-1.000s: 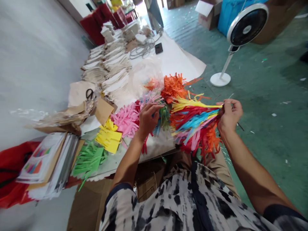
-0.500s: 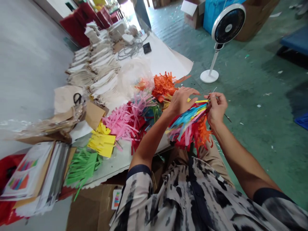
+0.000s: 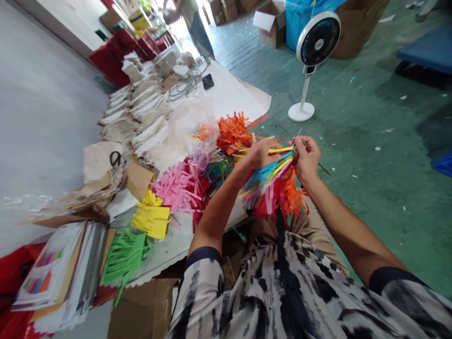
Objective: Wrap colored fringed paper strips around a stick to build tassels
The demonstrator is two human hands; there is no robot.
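Observation:
Both my hands are up over the table's near edge, gripping a bundle of multicoloured fringed paper strips in yellow, blue, pink, red and orange. My left hand pinches the bundle's upper end from the left, and my right hand pinches it from the right. A thin dark stick passes through my right fingers. Just left of my left hand lies an orange fringed paper pile. Further left are pink fringed paper, yellow paper and green fringed paper.
Stacks of cream fringed paper line the table, beside black-handled scissors and printed sheets. A white stand fan stands on the green floor to the right. A person stands far back.
My left hand has moved from above the pink and green paper onto the bundle. Both hands now sit closer together, and the bundle is gathered tighter. The view has shifted slightly.

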